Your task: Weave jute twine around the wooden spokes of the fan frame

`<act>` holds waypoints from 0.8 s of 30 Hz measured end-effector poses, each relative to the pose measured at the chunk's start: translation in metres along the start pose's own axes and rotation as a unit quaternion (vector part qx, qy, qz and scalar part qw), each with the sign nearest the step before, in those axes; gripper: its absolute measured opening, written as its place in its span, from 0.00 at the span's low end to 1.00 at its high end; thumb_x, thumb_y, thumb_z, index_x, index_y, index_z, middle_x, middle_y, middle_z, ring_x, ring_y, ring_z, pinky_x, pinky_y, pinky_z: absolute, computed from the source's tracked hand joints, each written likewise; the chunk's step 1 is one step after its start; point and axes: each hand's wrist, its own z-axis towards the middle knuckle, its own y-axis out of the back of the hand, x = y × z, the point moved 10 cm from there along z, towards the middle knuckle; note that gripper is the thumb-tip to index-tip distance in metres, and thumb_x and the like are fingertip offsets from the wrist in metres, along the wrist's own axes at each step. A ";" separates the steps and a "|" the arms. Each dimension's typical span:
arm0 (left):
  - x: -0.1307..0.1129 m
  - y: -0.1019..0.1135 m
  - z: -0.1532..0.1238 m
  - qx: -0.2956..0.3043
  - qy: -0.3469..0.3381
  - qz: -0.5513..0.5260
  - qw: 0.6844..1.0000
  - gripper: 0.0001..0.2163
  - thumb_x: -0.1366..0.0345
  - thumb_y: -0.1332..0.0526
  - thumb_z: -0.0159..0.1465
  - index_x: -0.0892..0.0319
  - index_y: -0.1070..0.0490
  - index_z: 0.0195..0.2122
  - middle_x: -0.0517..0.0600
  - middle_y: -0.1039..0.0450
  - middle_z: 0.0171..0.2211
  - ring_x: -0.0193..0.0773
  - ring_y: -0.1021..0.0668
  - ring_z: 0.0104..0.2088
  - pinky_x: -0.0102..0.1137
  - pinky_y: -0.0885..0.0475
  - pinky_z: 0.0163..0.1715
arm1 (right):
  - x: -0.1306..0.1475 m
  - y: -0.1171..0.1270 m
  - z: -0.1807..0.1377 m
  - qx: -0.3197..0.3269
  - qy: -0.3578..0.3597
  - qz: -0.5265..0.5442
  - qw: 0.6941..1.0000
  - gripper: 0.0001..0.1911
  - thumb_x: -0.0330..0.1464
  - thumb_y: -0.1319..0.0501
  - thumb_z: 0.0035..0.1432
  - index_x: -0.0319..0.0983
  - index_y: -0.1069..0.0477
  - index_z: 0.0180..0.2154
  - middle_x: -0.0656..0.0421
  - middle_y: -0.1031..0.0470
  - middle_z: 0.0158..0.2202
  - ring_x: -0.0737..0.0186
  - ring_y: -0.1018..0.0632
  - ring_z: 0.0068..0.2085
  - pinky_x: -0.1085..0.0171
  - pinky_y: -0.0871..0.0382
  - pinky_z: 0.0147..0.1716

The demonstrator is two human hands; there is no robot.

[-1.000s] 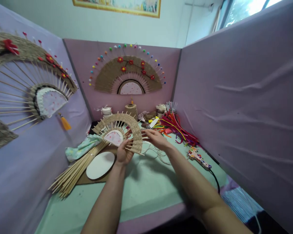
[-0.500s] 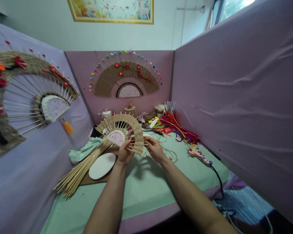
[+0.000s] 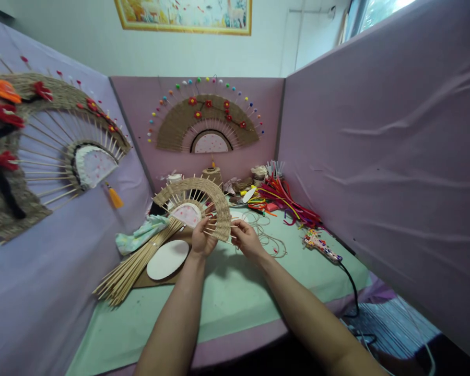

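Note:
I hold a half-made fan (image 3: pixel 203 201) of wooden skewers with a woven jute band and a pink speckled centre upright above the green table (image 3: pixel 235 297). My left hand (image 3: pixel 201 241) grips its lower spokes from below, fingers closed round them. My right hand (image 3: pixel 246 237) pinches the jute twine (image 3: pixel 264 235) at the band's right end, beside the skewer tips. Loose twine trails from there onto the table to the right.
A bundle of skewers (image 3: pixel 135 263), a white oval card (image 3: pixel 167 259) on brown cardboard and a pale cloth (image 3: pixel 141 234) lie at left. Pipe cleaners (image 3: pixel 288 204), twine spools and a glue gun (image 3: pixel 321 247) with a black cord sit at right. Finished fans hang on the purple partitions.
My right hand has drawn in from the far right to the fan's woven edge and pinched the twine there. The fan has tipped slightly, and my view has shifted.

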 end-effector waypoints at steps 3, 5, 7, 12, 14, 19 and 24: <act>0.004 0.004 0.002 0.009 0.021 0.001 1.000 0.15 0.66 0.46 0.58 0.67 0.27 0.42 0.58 0.22 0.35 0.48 0.21 0.41 0.41 0.28 0.43 | 0.003 0.004 -0.003 -0.007 0.022 -0.071 0.997 0.13 0.41 0.36 0.49 0.40 0.34 0.30 0.69 0.43 0.17 0.75 0.44 0.17 0.72 0.51 0.16; 0.005 0.004 0.003 0.015 0.024 0.000 1.000 0.15 0.66 0.47 0.58 0.68 0.27 0.42 0.59 0.21 0.35 0.49 0.21 0.40 0.42 0.28 0.43 | 0.006 0.004 -0.005 -0.004 0.040 -0.112 0.993 0.14 0.43 0.36 0.50 0.39 0.33 0.29 0.68 0.42 0.18 0.75 0.43 0.17 0.72 0.50 0.16; 0.006 0.004 0.003 0.019 0.027 0.000 0.999 0.16 0.66 0.46 0.58 0.69 0.27 0.42 0.60 0.21 0.34 0.50 0.21 0.40 0.42 0.29 0.43 | 0.009 0.004 -0.006 0.000 0.051 -0.140 0.989 0.15 0.44 0.37 0.50 0.39 0.32 0.29 0.67 0.42 0.18 0.74 0.42 0.18 0.71 0.49 0.17; 0.006 0.008 0.003 0.001 0.034 0.001 0.999 0.17 0.65 0.47 0.58 0.71 0.28 0.43 0.62 0.22 0.34 0.52 0.21 0.41 0.43 0.28 0.42 | 0.018 0.007 -0.009 -0.012 0.076 -0.181 0.980 0.16 0.44 0.37 0.49 0.38 0.29 0.32 0.65 0.38 0.20 0.72 0.40 0.21 0.70 0.47 0.18; 0.001 0.008 0.003 0.004 0.013 -0.004 1.000 0.19 0.67 0.47 0.58 0.69 0.30 0.48 0.59 0.21 0.36 0.50 0.21 0.40 0.43 0.28 0.41 | 0.023 0.010 -0.010 -0.024 0.088 -0.188 0.978 0.16 0.44 0.37 0.49 0.38 0.28 0.33 0.64 0.38 0.20 0.71 0.39 0.21 0.69 0.46 0.19; -0.007 0.005 0.003 0.020 -0.020 -0.009 1.000 0.20 0.68 0.47 0.57 0.65 0.33 0.51 0.58 0.21 0.37 0.48 0.20 0.38 0.42 0.27 0.40 | 0.031 0.013 -0.012 -0.043 0.111 -0.185 0.975 0.14 0.42 0.37 0.49 0.38 0.28 0.34 0.64 0.38 0.19 0.71 0.38 0.21 0.69 0.45 0.19; -0.003 0.015 0.007 0.002 -0.002 0.005 1.000 0.19 0.67 0.46 0.57 0.68 0.31 0.48 0.58 0.22 0.33 0.47 0.20 0.37 0.40 0.26 0.38 | 0.035 0.018 -0.013 -0.057 0.117 -0.186 0.974 0.13 0.41 0.37 0.50 0.37 0.28 0.32 0.64 0.38 0.19 0.71 0.39 0.20 0.69 0.45 0.19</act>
